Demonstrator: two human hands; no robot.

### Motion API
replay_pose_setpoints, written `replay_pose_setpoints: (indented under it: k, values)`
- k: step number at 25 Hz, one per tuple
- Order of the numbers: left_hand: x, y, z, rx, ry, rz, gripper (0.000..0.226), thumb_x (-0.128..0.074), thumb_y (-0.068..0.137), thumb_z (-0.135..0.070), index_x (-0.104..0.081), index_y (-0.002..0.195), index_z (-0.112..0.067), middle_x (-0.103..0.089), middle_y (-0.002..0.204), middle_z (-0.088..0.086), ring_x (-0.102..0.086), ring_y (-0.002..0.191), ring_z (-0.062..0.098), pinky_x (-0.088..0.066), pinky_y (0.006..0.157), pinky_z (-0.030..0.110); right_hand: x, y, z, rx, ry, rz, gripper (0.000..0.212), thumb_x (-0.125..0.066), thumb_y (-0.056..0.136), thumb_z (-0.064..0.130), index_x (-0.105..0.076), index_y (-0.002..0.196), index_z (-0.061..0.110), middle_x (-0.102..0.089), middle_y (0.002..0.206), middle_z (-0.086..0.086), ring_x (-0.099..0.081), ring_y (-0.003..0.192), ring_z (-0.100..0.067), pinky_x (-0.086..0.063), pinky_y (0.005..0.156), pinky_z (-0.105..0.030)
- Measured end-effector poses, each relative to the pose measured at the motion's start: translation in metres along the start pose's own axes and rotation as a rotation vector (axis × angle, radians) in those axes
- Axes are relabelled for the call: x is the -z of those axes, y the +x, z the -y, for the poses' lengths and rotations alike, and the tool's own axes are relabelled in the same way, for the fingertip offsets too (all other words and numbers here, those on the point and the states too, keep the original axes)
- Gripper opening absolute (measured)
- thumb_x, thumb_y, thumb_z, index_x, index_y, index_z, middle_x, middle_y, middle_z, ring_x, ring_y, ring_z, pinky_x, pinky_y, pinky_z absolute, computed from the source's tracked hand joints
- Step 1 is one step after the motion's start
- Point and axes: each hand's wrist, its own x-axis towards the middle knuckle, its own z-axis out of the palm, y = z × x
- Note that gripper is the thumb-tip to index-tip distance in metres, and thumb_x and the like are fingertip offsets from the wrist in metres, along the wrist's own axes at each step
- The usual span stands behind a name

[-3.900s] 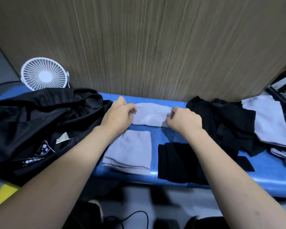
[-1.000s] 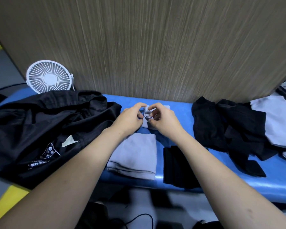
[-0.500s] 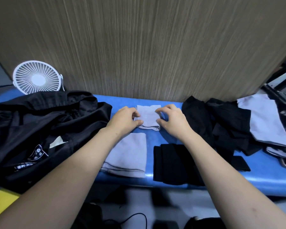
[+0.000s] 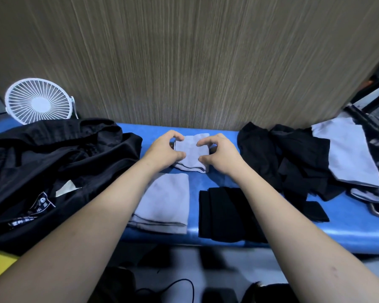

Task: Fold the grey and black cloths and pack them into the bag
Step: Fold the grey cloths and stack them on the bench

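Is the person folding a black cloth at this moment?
No, both the left hand and the right hand hold a small grey cloth, while the folded black cloth lies apart in front.

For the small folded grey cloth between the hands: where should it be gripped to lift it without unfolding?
Likely its left and right edges, one hand from each side, pinching all layers. The small folded grey cloth lies flat and square with loose hems at its near edge; the left hand and right hand hold it there.
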Motion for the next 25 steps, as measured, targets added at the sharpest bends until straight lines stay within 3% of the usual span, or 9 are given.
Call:
replay_pose_setpoints:
  k: [3, 6, 10, 13, 15, 18, 21, 23, 25]
  values:
    - [0.003, -0.001, -0.003, -0.048, -0.020, 0.005, 0.039, -0.073, 0.078, -0.012, -0.064, 0.105, -0.040, -0.071, 0.097, 0.014, -0.063, 0.077, 0.024, -0.055, 0.084, 0.044, 0.005, -0.007, 0.006, 0.013, 0.109, -0.039, 0.038, -0.075, 0.077, 0.001, -0.069, 0.107, 0.023, -0.053, 0.116, -0.002, -0.064, 0.089, -0.019, -0.056, 0.074, -0.032]
    - [0.013, -0.009, -0.006, -0.068, -0.083, 0.010, 0.044, -0.073, 0.078, -0.011, -0.067, 0.106, -0.045, -0.072, 0.098, 0.012, -0.064, 0.078, 0.019, -0.057, 0.086, 0.046, 0.011, -0.017, 0.015, 0.032, 0.211, -0.017, 0.040, -0.071, 0.077, -0.003, -0.069, 0.104, 0.026, -0.060, 0.118, -0.001, -0.065, 0.081, -0.019, -0.059, 0.076, -0.037]
    - [0.026, -0.032, -0.018, -0.147, -0.139, 0.089, 0.036, -0.071, 0.085, -0.008, -0.071, 0.108, -0.035, -0.062, 0.083, 0.005, -0.053, 0.073, 0.018, -0.046, 0.074, 0.031, 0.020, -0.034, 0.024, 0.022, 0.352, 0.059, 0.040, -0.069, 0.080, -0.004, -0.072, 0.108, 0.024, -0.065, 0.116, -0.008, -0.062, 0.083, -0.018, -0.057, 0.082, -0.036]
    - [0.038, -0.056, -0.026, -0.180, -0.155, 0.081, 0.035, -0.071, 0.085, -0.009, -0.071, 0.109, -0.035, -0.068, 0.105, -0.013, -0.060, 0.085, -0.003, -0.044, 0.073, 0.009, 0.025, -0.052, 0.037, -0.005, 0.476, 0.137, 0.041, -0.066, 0.082, -0.007, -0.069, 0.115, 0.017, -0.066, 0.119, -0.010, -0.066, 0.082, -0.022, -0.056, 0.076, -0.035]
    - [0.046, -0.071, -0.025, -0.167, -0.136, 0.078, 0.037, -0.072, 0.084, -0.010, -0.070, 0.112, -0.034, -0.065, 0.115, -0.015, -0.060, 0.080, -0.012, -0.043, 0.066, 0.004, 0.024, -0.066, 0.048, -0.030, 0.526, 0.186, 0.040, -0.063, 0.084, -0.008, -0.066, 0.118, 0.012, -0.065, 0.116, -0.011, -0.067, 0.076, -0.028, -0.056, 0.068, -0.036]
    - [0.051, -0.090, -0.012, -0.138, -0.119, 0.036, 0.043, -0.075, 0.081, -0.009, -0.065, 0.117, -0.032, -0.064, 0.120, -0.010, -0.060, 0.074, -0.008, -0.045, 0.067, 0.011, 0.013, -0.083, 0.056, -0.029, 0.460, 0.253, 0.041, -0.066, 0.084, -0.008, -0.062, 0.121, 0.010, -0.060, 0.117, -0.010, -0.063, 0.075, -0.028, -0.056, 0.063, -0.033]
    - [0.052, -0.108, 0.004, -0.128, 0.005, 0.000, 0.048, -0.076, 0.078, -0.006, -0.063, 0.120, -0.025, -0.063, 0.117, -0.005, -0.053, 0.055, -0.004, -0.043, 0.064, 0.016, -0.007, -0.098, 0.059, -0.008, 0.384, 0.306, 0.040, -0.068, 0.084, -0.006, -0.060, 0.121, 0.008, -0.056, 0.109, -0.006, -0.061, 0.072, -0.019, -0.055, 0.060, -0.030]
    - [0.053, -0.113, 0.014, -0.118, 0.166, -0.008, 0.050, -0.078, 0.075, -0.013, -0.062, 0.120, -0.027, -0.061, 0.115, -0.003, -0.052, 0.057, -0.003, -0.042, 0.067, 0.019, -0.021, -0.102, 0.058, 0.023, 0.256, 0.303, 0.042, -0.072, 0.083, 0.000, -0.061, 0.122, 0.012, -0.056, 0.110, -0.002, -0.058, 0.076, -0.009, -0.055, 0.071, -0.029]
    - [0.055, -0.115, 0.022, -0.078, 0.294, 0.001, 0.051, -0.079, 0.073, -0.020, -0.061, 0.120, -0.031, -0.055, 0.118, -0.002, -0.053, 0.071, -0.001, -0.044, 0.076, 0.024, -0.030, -0.101, 0.057, 0.082, 0.034, 0.290, 0.047, -0.076, 0.082, 0.011, -0.061, 0.125, 0.020, -0.052, 0.115, 0.000, -0.052, 0.085, -0.007, -0.047, 0.083, -0.026]
